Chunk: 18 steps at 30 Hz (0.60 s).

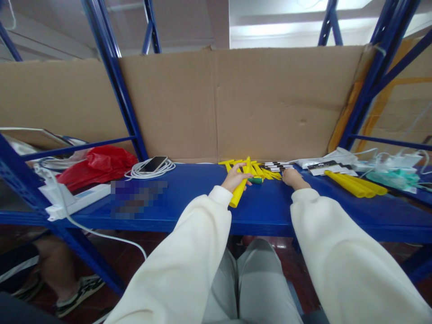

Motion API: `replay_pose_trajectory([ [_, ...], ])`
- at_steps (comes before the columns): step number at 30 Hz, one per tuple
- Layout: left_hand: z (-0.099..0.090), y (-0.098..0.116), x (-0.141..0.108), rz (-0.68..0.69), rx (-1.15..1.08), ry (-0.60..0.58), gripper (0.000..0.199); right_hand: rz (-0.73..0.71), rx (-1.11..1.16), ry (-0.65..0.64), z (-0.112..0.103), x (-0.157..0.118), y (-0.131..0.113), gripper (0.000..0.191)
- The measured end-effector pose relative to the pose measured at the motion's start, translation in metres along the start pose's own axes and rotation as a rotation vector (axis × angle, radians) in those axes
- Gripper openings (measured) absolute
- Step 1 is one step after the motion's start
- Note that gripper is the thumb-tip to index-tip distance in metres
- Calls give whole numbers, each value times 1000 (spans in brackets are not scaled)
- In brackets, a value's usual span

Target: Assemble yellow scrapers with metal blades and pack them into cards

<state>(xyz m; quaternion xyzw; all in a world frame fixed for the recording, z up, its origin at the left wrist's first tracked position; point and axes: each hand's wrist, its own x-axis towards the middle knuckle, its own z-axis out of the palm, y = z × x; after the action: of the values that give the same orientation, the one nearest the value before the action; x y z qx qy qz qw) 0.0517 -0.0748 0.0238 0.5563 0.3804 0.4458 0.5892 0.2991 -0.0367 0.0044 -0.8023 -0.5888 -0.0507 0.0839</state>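
Note:
My left hand [235,178] is wrapped round a yellow tapered tube [238,196], its wide end towards me. Close to its fingers lies a green object [255,180]. Several yellow pieces [258,170] are spread on the blue shelf top behind and right of that hand. My right hand [293,178] rests by the black-and-white marker-like sticks [274,166], its fingers closed; what they hold, if anything, is hidden. Farther right, several long yellow tubes [354,183] lie side by side.
Tall cardboard [216,103] stands behind the shelf. At left are a red bag [101,164], a phone [154,164] on a coiled white cable and a white power strip [91,197]. Plastic packets [332,168] and cables lie at right. A person's leg [60,261] shows below left.

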Motion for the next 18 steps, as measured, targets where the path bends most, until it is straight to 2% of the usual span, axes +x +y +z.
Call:
replay_pose_trajectory([
  [5,1,1,-1,-16,1,0,62,45,46,16,1,2,0,33],
  [9,2,3,-3,-41,-5,-2,59,31,254,131,0,2,-2,29],
  [13,3,2,-2,-63,-2,-27,59,-123,723,258,-2,0,-19,20],
  [15,2,1,-1,-64,0,-38,59,-250,966,240,-2,-3,-32,15],
  [18,2,1,0,-55,20,-48,58,-428,1200,127,-3,-10,-50,26],
])
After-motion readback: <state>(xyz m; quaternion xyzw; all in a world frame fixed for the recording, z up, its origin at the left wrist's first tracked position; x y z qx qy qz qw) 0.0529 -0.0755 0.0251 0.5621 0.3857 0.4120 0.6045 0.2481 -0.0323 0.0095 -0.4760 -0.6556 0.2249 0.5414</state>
